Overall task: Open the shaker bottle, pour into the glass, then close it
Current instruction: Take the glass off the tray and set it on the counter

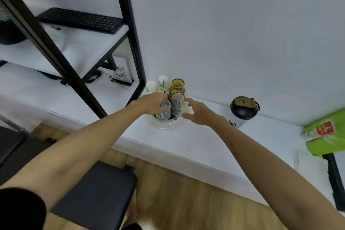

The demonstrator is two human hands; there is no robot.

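Observation:
The shaker bottle (pixel 242 112), white with a black lid and a tan flip cap, stands upright on the white table to the right, untouched. Several glasses sit upside down on a round white tray (pixel 169 125). My left hand (pixel 152 101) is wrapped around a small clear glass (pixel 165 107) at the tray's left side. My right hand (pixel 198 112) hovers with spread fingers just right of a darker glass (pixel 177 103), holding nothing. An amber glass (pixel 177 86) stands behind them.
Two white cups (pixel 156 85) stand behind the tray by the wall. A black metal shelf (pixel 74 61) with a keyboard rises on the left. A green packet (pixel 326 132) lies far right. A black stool (pixel 97 196) is below the table edge.

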